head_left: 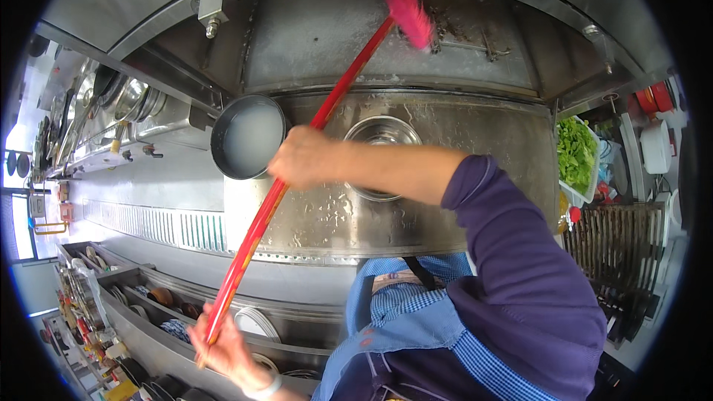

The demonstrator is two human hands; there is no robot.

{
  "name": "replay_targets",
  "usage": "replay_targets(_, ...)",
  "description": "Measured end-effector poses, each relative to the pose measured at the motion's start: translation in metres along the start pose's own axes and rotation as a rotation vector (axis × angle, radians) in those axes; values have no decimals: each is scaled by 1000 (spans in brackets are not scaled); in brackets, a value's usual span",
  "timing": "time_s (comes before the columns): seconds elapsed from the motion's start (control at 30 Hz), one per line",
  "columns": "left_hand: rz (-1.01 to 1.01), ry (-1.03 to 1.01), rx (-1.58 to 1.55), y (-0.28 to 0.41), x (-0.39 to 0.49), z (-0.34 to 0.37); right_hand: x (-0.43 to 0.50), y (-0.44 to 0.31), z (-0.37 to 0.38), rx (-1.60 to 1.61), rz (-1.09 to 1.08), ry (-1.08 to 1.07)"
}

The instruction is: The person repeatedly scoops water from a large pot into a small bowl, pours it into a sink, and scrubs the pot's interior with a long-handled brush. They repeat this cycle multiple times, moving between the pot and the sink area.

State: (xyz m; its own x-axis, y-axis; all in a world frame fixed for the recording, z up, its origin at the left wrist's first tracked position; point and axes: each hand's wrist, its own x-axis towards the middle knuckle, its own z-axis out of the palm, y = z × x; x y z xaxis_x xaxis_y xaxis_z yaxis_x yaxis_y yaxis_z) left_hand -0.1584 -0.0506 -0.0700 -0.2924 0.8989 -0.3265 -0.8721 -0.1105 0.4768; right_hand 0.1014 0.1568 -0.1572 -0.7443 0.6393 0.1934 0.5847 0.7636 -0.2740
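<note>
A red pole (pixel 350 73) runs slantwise across the view and ends in a pink bristled brush head (pixel 409 14). The head, slightly blurred, lies against a wet stainless steel panel (pixel 312 39) under the hood. Midway along the pole, my right hand (pixel 306 157) is closed around it. At the lower left, my left hand (pixel 225 342) holds the pole near its bottom end. Just beside my right hand stands a dark round pot (pixel 250 136) of cloudy whitish liquid. A shiny steel bowl (pixel 384 125) sits partly hidden beneath my right forearm.
The steel counter (pixel 473 128) is wet with drops. Dark residue (pixel 493 50) clings to the panel right of the brush. A white basket of leafy greens (pixel 576 156) stands at the right, beside a dark slatted rack (pixel 610 250). Plates (pixel 256 323) fill an open steel drawer at lower left.
</note>
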Motion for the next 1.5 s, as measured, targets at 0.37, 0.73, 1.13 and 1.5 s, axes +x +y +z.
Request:
replay_targets(0.37, 152, -400, 192, -55, 24, 14, -41, 46, -42, -140, 135, 745)
replay_targets(0.73, 50, -538, 395, -290, 75, 94, -156, 243, -50, -255, 571, 624)
replay_targets(1.13, 155, -383, 408, -84, -33, 78, -147, 26, -38, -20, 314, 540)
replay_targets(1.5, -220, -1101, 1301, -105, 46, 52, -153, 146, -86, -272, 277, 257)
